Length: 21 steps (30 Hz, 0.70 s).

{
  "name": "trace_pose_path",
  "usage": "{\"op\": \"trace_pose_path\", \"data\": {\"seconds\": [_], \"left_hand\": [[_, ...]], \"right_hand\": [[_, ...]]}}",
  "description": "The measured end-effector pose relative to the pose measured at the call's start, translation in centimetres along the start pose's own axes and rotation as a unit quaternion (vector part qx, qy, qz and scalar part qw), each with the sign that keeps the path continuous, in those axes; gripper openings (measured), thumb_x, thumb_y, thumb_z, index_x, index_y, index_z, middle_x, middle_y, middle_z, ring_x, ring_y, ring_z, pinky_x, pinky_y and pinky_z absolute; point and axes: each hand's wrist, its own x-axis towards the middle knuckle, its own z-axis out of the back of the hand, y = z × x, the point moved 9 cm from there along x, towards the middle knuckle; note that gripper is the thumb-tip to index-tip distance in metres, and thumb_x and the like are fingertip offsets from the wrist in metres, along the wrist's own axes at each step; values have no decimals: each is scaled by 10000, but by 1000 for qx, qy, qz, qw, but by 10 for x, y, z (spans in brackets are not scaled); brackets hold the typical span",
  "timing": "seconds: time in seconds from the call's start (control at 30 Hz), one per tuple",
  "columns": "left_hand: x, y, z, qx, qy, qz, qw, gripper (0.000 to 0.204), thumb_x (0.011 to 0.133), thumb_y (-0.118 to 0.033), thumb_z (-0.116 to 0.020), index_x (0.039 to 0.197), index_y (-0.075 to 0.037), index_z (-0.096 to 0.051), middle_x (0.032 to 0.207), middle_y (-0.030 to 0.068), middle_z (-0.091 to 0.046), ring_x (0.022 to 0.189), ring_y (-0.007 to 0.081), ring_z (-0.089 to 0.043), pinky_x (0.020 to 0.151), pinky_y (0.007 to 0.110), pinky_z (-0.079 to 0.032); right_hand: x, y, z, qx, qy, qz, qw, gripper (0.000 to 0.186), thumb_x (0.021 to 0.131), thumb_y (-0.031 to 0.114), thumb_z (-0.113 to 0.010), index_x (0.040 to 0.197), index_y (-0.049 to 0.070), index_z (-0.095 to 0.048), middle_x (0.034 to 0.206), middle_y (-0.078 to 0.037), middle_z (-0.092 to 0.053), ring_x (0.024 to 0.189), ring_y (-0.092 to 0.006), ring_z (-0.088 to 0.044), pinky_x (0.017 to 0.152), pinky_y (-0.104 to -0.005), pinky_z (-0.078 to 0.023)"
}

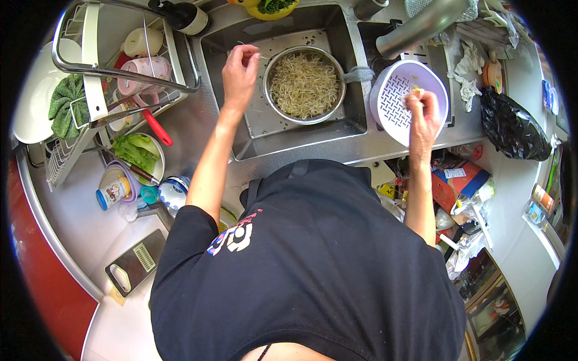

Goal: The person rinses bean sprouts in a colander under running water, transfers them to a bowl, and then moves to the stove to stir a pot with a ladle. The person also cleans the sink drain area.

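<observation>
The left hand [239, 78] is held left of the steel bowl [304, 121], fingers loosely bent; the right hand [424, 120] is held right of it, fingertips drawn together over the white colander [392, 101]. Whether anything is grasped by either cannot be told. Inside the bowl, thin, whitish-yellow sprouts [304, 85] are heaped in a dense tangle.

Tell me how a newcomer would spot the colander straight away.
Start at the big steel sink basin and look right, near the metal tap. The colander sits there, with the right hand over it. Its pale lilac sides and slotted floor set it apart from the round metal bowl of sprouts.
</observation>
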Motion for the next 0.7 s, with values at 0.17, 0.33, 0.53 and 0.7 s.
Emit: {"op": "trace_pose_path", "data": {"seconds": [0.17, 0.33, 0.53, 0.7], "left_hand": [[-11, 93, -50, 554, 292, -81, 775, 172, 834, -122, -603, 953, -69, -715, 972, 122, -696, 967, 296, -659, 781, 428, -526], [14, 84, -140, 268, 241, -43, 932, 181, 888, -179, -617, 963, -33, -693, 1007, 202, -692, 923, 385, -677, 801, 536, -540], [22, 139, -209, 254, 226, 179, 923, 291, 873, -309, -685, 956, -35, -733, 928, 215, -716, 904, 409, -683, 808, 506, -526], [10, 146, -202, 229, 166, 187, 941, 201, 857, -238, -664, 931, -66, -739, 908, 170, -721, 875, 382, -685, 762, 491, -531]], "right_hand": [[10, -8, 12, -588, 78, 169, 787, 307, 881, 132, -687, 1163, 42, -608, 1072, -153, -634, 1012, -338, -616, 899, -423, -498], [-3, 14, 9, -456, 45, 172, 872, 239, 886, 66, -657, 1124, 63, -640, 1113, -149, -641, 1054, -331, -621, 929, -435, -496], [-43, 41, -67, -352, 187, 193, 897, 248, 810, -15, -675, 1050, 42, -645, 1039, -115, -635, 971, -309, -636, 842, -415, -523], [-69, 27, -102, -291, 249, 186, 905, 244, 763, -18, -693, 997, 32, -644, 997, -108, -622, 924, -304, -611, 800, -401, -505]]}}
